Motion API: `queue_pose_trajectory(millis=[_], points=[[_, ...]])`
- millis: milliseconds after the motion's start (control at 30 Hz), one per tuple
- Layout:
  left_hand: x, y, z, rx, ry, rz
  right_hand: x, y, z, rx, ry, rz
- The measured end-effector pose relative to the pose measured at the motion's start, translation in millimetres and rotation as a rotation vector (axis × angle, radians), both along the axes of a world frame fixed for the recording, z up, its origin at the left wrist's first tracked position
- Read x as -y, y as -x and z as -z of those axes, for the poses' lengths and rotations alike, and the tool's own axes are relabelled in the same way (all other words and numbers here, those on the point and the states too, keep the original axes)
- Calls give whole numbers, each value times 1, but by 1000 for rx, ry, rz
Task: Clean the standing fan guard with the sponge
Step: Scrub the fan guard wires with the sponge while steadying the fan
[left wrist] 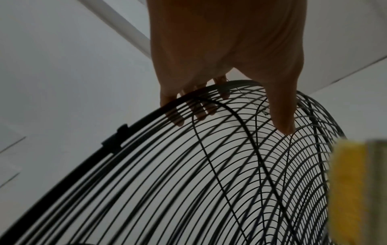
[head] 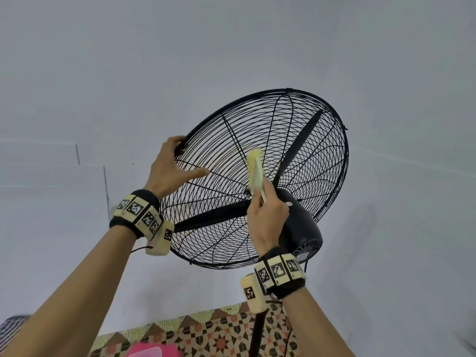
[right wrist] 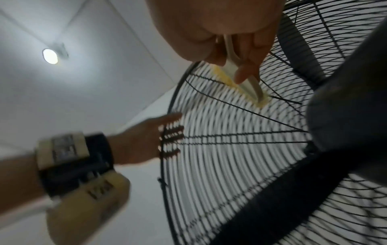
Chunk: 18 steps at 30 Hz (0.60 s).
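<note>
From the head view, the black wire fan guard (head: 253, 176) fills the middle and right of the frame, tilted back against the white wall (head: 128, 73). My left hand (head: 171, 167) grips its rim at centre left, fingers hooked over the edge and thumb stretched along the wires. My right hand (head: 266, 215), just below centre, pinches the yellow sponge (head: 255, 171), which lies against the guard near the hub. The dark motor housing (head: 300, 228) sits right of that hand, and patterned floor tiles (head: 206, 336) run along the bottom.

In the left wrist view, my fingers (left wrist: 201, 109) curl over the rim in the upper middle and show through the wires; the sponge (left wrist: 349, 190) is blurred at the right edge.

In the right wrist view, my thumb and fingers (right wrist: 245, 73) at top centre pinch the sponge (right wrist: 232, 82) flat against the wires. My left hand (right wrist: 142, 140) holds the rim at centre left, and a ceiling lamp (right wrist: 50, 56) glows at upper left.
</note>
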<state>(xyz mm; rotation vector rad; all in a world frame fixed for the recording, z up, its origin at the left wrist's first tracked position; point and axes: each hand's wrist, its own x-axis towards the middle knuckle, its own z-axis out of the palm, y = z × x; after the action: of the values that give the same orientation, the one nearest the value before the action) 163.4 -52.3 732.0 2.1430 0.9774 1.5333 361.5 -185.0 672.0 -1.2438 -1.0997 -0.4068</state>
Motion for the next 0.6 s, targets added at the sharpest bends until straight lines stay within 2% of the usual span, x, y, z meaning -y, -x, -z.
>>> queue_pose_trajectory(millis=[100,233,433,500,600], points=[[-3,2,4,26,15,29,10,12,-20,75,-93,-115],[-5,11,21,-29,104,48,13,24,-66,225,-115,-32],[1,21,36,-43,99,50,6,40,-137,169,-307,-61],[1,19,39,-11,105,52,-6,45,-147,265,-324,-33],[4,17,45,25,115,40,-28,57,-139,478,-246,41]])
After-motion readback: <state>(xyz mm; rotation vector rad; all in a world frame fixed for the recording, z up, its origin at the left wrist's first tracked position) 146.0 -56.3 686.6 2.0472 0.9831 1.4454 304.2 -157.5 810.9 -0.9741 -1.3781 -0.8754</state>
